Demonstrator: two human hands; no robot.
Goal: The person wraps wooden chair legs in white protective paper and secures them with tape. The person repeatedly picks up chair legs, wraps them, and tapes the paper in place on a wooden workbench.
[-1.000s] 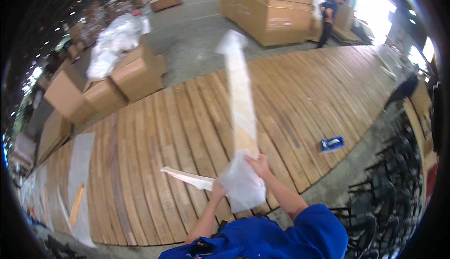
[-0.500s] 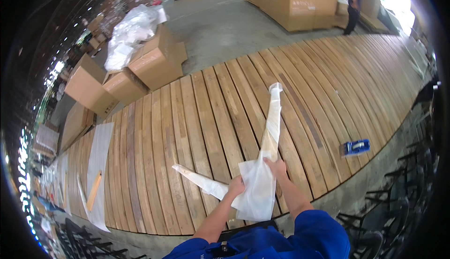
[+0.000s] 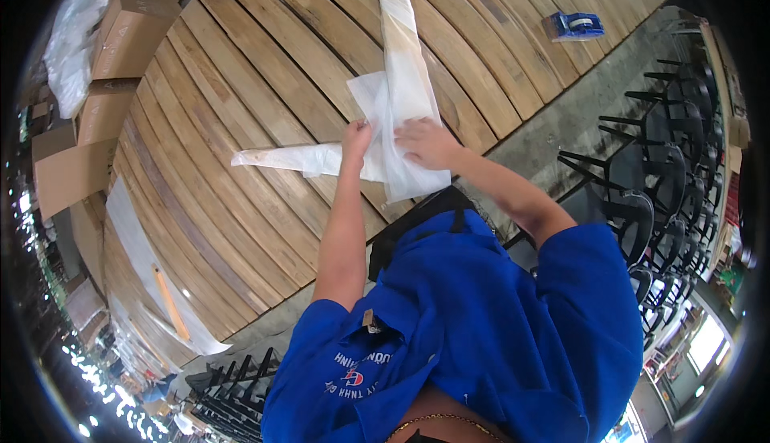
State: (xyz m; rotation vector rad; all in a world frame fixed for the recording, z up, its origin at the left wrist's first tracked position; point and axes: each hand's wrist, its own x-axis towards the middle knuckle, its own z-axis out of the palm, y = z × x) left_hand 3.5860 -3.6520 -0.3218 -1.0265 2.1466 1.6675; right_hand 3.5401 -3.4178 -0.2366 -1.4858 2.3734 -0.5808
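A long wooden slat in a clear plastic sleeve (image 3: 399, 50) lies on the big wooden slatted table (image 3: 265, 122), running from my hands to the far side. My left hand (image 3: 355, 140) pinches the loose plastic at its near end. My right hand (image 3: 427, 143) grips the same wrapped end from the right, with bunched plastic hanging below it. A second plastic-wrapped slat (image 3: 298, 159) lies flat on the table, pointing left from my left hand.
A blue tape dispenser (image 3: 574, 26) sits on the table at the far right. Cardboard boxes (image 3: 120, 42) and white plastic bags (image 3: 72, 34) stand beyond the table on the left. More wrapped slats (image 3: 164, 298) lie at the near left. Stacked black chairs (image 3: 658, 178) fill the right side.
The wrapped slat, held up in the air before, has come down flat onto the table. My head has tilted down, so my blue shirt fills the lower view.
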